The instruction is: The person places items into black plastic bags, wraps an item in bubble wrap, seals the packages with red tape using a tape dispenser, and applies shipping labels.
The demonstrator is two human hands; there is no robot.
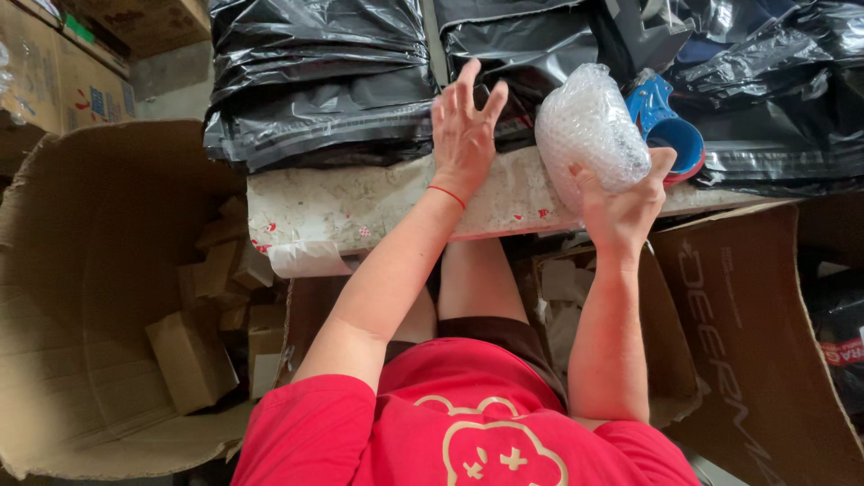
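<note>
At upper right of centre, the right hand (pixel 623 209) cups a rounded, whitish bubble-wrapped bundle (pixel 589 130) from below, grip closed around it. The left hand (pixel 463 135), fingers spread wide and holding nothing, rests flat on the speckled worktop (pixel 360 207) beside black plastic bags (pixel 319 90).

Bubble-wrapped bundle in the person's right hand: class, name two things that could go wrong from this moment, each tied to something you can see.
1. The right hand props the bubble-wrapped bundle from below at the worktop edge; slick wrap might slip, dropping it toward the open cardboard boxes below.
2. The blue cups sit right behind the bundle; nudging it back could knock them.
3. The left hand reaches toward the black poly bags, not steadying the bundle.
</note>
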